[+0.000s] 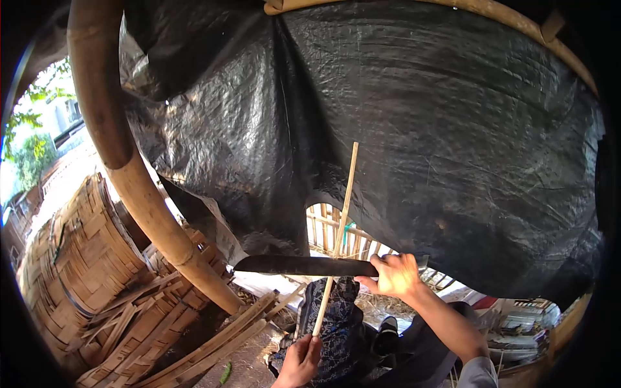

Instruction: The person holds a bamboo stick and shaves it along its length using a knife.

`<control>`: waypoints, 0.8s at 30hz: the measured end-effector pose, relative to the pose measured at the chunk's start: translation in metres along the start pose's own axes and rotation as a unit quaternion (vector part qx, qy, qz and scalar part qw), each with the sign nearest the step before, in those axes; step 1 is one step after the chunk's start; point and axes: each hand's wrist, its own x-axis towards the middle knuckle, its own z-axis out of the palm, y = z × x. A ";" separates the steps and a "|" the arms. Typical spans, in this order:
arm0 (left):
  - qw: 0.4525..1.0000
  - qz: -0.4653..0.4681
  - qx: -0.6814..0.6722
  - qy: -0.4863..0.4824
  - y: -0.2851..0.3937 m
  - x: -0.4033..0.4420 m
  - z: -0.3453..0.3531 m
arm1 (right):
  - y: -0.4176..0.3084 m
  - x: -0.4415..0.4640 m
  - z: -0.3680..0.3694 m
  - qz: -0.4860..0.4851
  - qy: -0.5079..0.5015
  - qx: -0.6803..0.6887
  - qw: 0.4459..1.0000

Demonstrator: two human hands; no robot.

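Observation:
My left hand [301,359] is closed around the lower end of a long, thin bamboo strip [347,194], which points up and away with a slight lean to the right. In my right hand [393,277] is the handle of a machete [291,265], mostly covered by my fingers. Its dark blade lies nearly level, tip to the left, and crosses the strip at about mid-length. Whether the edge bites into the strip, I cannot tell. Below the blade, a dark patterned cloth [333,323] covers my leg.
A thick bamboo pole [145,187] curves down on the left. Beside it stand a woven bamboo basket [84,252] and split bamboo pieces [220,343]. A black plastic sheet [453,129] hangs ahead, with slatted bamboo [322,226] behind its gap. A shoe [388,326] shows below.

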 end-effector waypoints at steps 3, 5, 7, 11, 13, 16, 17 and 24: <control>0.995 -0.070 -0.071 -0.003 0.017 0.001 -0.001 | -0.005 0.008 -0.017 0.032 -0.090 0.019 0.995; 0.984 -0.141 -0.104 -0.019 0.016 0.000 -0.006 | -0.006 -0.002 -0.025 0.021 -0.069 0.023 0.997; 0.964 -0.217 -0.156 0.000 -0.010 0.002 -0.005 | -0.006 -0.010 -0.024 -0.001 -0.027 0.059 0.998; 0.927 -0.248 -0.276 -0.055 0.002 0.023 -0.009 | -0.012 -0.034 -0.012 -0.021 -0.011 0.103 0.994; 0.918 -0.259 -0.293 -0.070 0.011 0.030 -0.009 | -0.017 -0.039 -0.022 -0.004 -0.074 0.114 0.991; 0.898 -0.263 -0.342 -0.082 0.019 0.049 -0.001 | -0.012 -0.047 -0.023 -0.033 -0.153 0.183 0.971; 0.918 -0.230 -0.319 -0.048 0.024 0.052 0.006 | -0.013 -0.052 -0.017 -0.043 -0.158 0.206 0.965; 0.977 -0.180 -0.118 0.003 0.019 0.054 0.026 | -0.007 -0.050 -0.001 -0.047 -0.164 0.229 0.958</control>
